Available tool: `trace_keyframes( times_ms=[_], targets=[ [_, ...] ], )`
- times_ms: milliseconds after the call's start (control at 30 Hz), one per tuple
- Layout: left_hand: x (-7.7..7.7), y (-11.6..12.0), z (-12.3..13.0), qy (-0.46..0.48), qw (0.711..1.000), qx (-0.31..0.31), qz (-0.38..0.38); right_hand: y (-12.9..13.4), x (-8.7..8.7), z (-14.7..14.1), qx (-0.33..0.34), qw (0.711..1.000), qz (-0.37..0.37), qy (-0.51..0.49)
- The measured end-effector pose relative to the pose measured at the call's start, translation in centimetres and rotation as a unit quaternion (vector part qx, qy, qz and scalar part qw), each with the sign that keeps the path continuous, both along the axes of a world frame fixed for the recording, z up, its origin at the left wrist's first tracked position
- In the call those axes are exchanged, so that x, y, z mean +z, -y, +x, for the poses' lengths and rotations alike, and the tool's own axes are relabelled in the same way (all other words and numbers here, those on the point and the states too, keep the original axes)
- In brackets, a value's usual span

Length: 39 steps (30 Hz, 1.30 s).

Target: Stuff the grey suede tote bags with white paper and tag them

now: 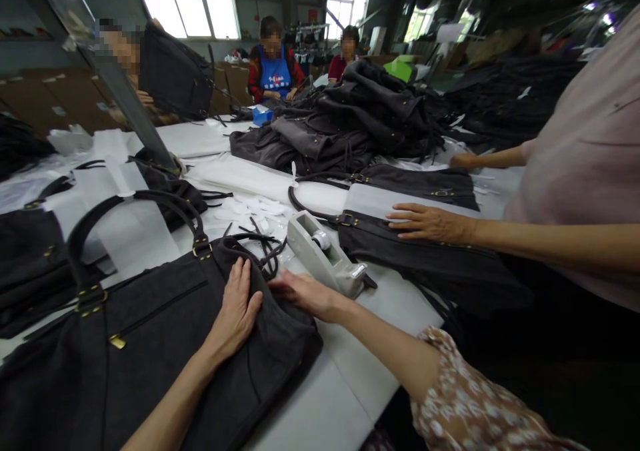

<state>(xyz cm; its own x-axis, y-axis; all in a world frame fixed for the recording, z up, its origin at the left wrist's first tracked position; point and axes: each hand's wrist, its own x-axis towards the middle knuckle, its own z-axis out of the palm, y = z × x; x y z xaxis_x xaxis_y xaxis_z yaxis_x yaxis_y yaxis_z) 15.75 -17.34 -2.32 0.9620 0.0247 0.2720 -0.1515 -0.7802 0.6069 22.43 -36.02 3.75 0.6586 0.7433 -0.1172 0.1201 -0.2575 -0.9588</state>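
Observation:
A dark grey handbag (165, 331) with two looped handles, brass fittings and a zip lies before me at the left. My left hand (239, 311) rests flat on its front near the right end, thumb apart from the fingers. At the bag's upper right corner, my right hand (305, 294) touches the side with fingers stretched out; the fingertips are partly hidden by the fold. Thin dark straps (267, 248) lie just beyond that corner. A grey tape dispenser (325, 254) stands right behind my right hand. White paper (135, 218) is tucked around the handles.
At the right, a co-worker's hand (430, 223) lies on another dark bag (400, 238). A big heap of dark bags (345, 118) covers the table's middle. A metal post (125, 91) rises at the left. Several people work beyond, one holding up a bag (175, 71).

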Motion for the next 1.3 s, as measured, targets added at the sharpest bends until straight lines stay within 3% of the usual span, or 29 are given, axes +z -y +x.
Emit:
trace_keyframes(
  times_ms=[133, 267, 400, 567, 700, 900, 1000, 1100, 1200, 1300],
  targets=[
    [-0.2, -0.1, 0.1, -0.009, 1.0, -0.002, 0.02, 4.2, 0.8, -2.7, 0.125, 0.986, 0.053, -0.096],
    [-0.4, 0.1, 0.4, -0.042, 0.997, -0.003, 0.06, 4.2, 0.6, -3.2, 0.171, 0.982, 0.03, -0.073],
    [-0.5, 0.7, 0.6, -0.086, 0.99, 0.006, 0.115, 3.1, -0.2, -3.2, 0.127, 0.988, -0.065, -0.062],
    [-0.6, 1.0, 0.7, -0.092, 0.982, 0.014, 0.164, 4.5, -1.0, -4.3, 0.06, 0.998, -0.013, -0.015],
    [-0.4, 1.3, 0.7, -0.1, 0.976, 0.016, 0.192, 5.0, -0.9, -4.2, -0.011, 0.995, -0.068, 0.072],
    [-0.3, 1.7, 0.5, -0.09, 0.971, 0.018, 0.221, 3.5, 0.2, -2.4, 0.052, 0.969, -0.173, 0.168],
    [-0.2, 1.8, 0.5, -0.09, 0.971, 0.021, 0.219, 3.4, 1.7, -2.0, 0.051, 0.952, -0.208, 0.219],
    [0.1, 1.8, 0.4, -0.103, 0.97, 0.019, 0.22, 2.8, 4.2, -1.1, 0.132, 0.914, -0.161, 0.349],
    [0.1, 1.6, 0.3, -0.114, 0.965, 0.009, 0.236, 0.9, 6.3, 0.2, 0.295, 0.824, -0.113, 0.47],
    [0.0, 1.5, 0.2, -0.113, 0.962, 0.004, 0.247, -0.9, 6.5, 0.8, 0.394, 0.754, -0.138, 0.507]
  ],
)
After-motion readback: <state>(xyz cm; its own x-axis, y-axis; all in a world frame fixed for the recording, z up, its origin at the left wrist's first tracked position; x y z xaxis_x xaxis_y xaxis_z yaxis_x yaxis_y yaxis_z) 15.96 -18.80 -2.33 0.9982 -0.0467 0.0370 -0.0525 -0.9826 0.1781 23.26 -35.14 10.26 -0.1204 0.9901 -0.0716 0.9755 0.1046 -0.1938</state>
